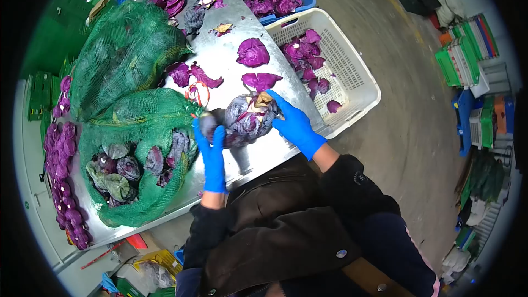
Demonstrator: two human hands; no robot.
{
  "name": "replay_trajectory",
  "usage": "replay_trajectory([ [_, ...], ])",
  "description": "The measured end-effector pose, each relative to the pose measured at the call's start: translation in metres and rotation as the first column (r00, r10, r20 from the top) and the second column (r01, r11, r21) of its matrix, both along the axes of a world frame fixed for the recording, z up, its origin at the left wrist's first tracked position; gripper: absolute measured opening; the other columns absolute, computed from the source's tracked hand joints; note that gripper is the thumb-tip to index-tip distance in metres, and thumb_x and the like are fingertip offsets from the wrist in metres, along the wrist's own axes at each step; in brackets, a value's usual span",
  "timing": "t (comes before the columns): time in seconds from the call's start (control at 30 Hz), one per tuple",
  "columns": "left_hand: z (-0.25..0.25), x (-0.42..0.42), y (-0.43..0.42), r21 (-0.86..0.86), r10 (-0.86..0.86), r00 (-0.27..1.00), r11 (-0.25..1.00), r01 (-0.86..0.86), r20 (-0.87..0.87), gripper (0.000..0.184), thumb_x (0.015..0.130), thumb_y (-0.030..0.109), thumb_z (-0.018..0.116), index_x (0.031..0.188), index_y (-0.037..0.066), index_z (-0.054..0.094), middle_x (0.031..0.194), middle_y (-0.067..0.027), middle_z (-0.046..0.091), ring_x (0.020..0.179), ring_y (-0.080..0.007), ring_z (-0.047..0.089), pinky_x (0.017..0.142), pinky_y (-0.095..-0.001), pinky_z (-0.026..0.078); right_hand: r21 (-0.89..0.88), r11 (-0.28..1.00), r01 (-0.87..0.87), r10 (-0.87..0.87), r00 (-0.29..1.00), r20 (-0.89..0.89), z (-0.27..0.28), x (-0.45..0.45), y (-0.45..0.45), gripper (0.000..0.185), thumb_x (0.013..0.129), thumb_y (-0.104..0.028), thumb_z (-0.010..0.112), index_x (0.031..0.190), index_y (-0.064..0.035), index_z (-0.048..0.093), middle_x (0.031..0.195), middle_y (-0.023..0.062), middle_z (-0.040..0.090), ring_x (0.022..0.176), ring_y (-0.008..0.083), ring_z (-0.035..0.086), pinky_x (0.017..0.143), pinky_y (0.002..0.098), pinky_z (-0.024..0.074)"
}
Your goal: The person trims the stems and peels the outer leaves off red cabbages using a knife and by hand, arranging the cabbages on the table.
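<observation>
The red cabbage (247, 126) sits before you, dull outer leaves largely on; your right hand (297, 126) grips its edge. Your left hand's (213, 157) thumb and fingers stand apart; I can't tell if they grip. A glossy head (253, 52) lies at twelve, stripped heads (59, 146) at nine. Dull heads (128, 168) remain in the net bag (146, 206) at eight, purple leaves (302, 51) in the white crate (364, 85) at two.
</observation>
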State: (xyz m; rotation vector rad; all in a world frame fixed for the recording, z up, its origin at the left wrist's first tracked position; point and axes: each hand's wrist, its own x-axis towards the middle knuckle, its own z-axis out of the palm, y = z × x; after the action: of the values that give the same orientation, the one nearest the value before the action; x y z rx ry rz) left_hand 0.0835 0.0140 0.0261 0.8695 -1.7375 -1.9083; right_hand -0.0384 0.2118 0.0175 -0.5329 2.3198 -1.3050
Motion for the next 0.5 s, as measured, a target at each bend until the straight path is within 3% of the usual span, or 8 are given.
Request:
replay_trajectory([
  [0.03,-0.003,0.016,0.001,-0.370,0.068,0.992,0.929,-0.023,0.109,0.079,0.084,0.015,0.072,0.148,-0.001,0.028,0.148,-0.0192,0.036,0.136,-0.0268,0.036,0.114,-0.0399,0.026,0.002,1.000,-0.007,0.007,1.000,0.003,0.001,-0.001,0.007,0.076,0.082,-0.014,0.064,0.150,-0.0262,0.032,0.122,0.0168,0.063,0.088,0.0283,0.068,0.078,0.0368,0.0538],
  [0.07,-0.005,0.029,0.000,-0.689,0.171,0.968,0.724,0.002,0.183,0.082,0.083,0.018,0.074,0.148,-0.003,0.027,0.149,-0.0208,0.034,0.138,-0.0292,0.034,0.115,-0.0414,0.024,-0.010,0.999,0.036,-0.035,0.998,0.057,0.004,-0.004,0.010,0.076,0.082,-0.015,0.064,0.150,-0.0265,0.032,0.123,0.0174,0.062,0.091,0.0297,0.068,0.080,0.0376,0.0531],
  [0.1,0.014,0.023,0.009,-0.693,0.181,0.966,0.721,-0.004,0.183,0.082,0.083,0.018,0.074,0.148,-0.003,0.027,0.149,-0.0208,0.034,0.138,-0.0292,0.034,0.115,-0.0414,0.024,-0.023,0.997,0.079,-0.076,0.991,0.113,0.007,-0.007,0.012,0.076,0.082,-0.015,0.064,0.150,-0.0268,0.031,0.124,0.0180,0.061,0.094,0.0312,0.067,0.082,0.0383,0.0525],
  [0.17,0.072,0.014,0.038,-0.812,-0.095,0.990,0.568,0.139,0.102,0.085,0.080,0.023,0.077,0.146,-0.002,0.030,0.148,-0.0222,0.035,0.140,-0.0337,0.031,0.116,-0.0433,0.021,0.002,0.999,0.054,-0.054,0.994,0.094,0.011,-0.009,0.012,0.077,0.082,-0.015,0.064,0.150,-0.0272,0.030,0.125,0.0178,0.061,0.094,0.0324,0.067,0.082,0.0394,0.0526],
  [0.2,0.071,-0.003,0.045,-0.798,-0.195,0.974,0.565,0.210,0.118,0.086,0.077,0.024,0.079,0.145,-0.001,0.032,0.146,-0.0259,0.036,0.136,-0.0423,0.033,0.113,-0.0478,0.024,0.036,0.998,0.042,-0.045,0.997,0.069,0.011,-0.008,0.013,0.077,0.083,-0.015,0.064,0.150,-0.0276,0.029,0.125,0.0177,0.060,0.094,0.0337,0.067,0.081,0.0405,0.0526],
  [0.27,0.041,-0.043,0.054,-0.731,-0.171,0.969,0.636,0.248,0.180,0.079,0.079,0.024,0.077,0.143,0.001,0.037,0.145,-0.0254,0.038,0.136,-0.0411,0.034,0.112,-0.0462,0.027,0.087,0.995,-0.040,0.050,0.992,-0.120,0.004,-0.007,0.011,0.080,0.083,-0.018,0.065,0.152,-0.0281,0.024,0.123,0.0160,0.061,0.093,0.0380,0.065,0.080,0.0443,0.0523],
  [0.4,-0.015,-0.071,0.043,-0.508,-0.198,0.978,0.836,0.206,0.072,0.066,0.080,0.020,0.077,0.137,0.004,0.047,0.136,-0.0173,0.046,0.126,-0.0293,0.046,0.107,-0.0391,0.036,-0.142,0.988,-0.061,0.064,0.998,0.017,-0.032,-0.035,0.029,0.073,0.086,-0.024,0.068,0.150,-0.0214,0.032,0.109,0.0142,0.066,0.082,0.0258,0.067,0.069,0.0384,0.0534],
  [0.5,-0.016,-0.054,0.041,-0.370,-0.195,0.979,0.907,0.203,0.061,0.067,0.079,0.011,0.076,0.138,0.002,0.044,0.136,-0.0125,0.047,0.126,-0.0243,0.045,0.109,-0.0366,0.034,-0.080,0.986,0.145,-0.080,0.840,0.537,-0.023,-0.072,0.036,0.063,0.084,-0.017,0.072,0.140,-0.0084,0.045,0.089,0.0070,0.060,0.071,0.0129,0.055,0.063,0.0277,0.0471],
])
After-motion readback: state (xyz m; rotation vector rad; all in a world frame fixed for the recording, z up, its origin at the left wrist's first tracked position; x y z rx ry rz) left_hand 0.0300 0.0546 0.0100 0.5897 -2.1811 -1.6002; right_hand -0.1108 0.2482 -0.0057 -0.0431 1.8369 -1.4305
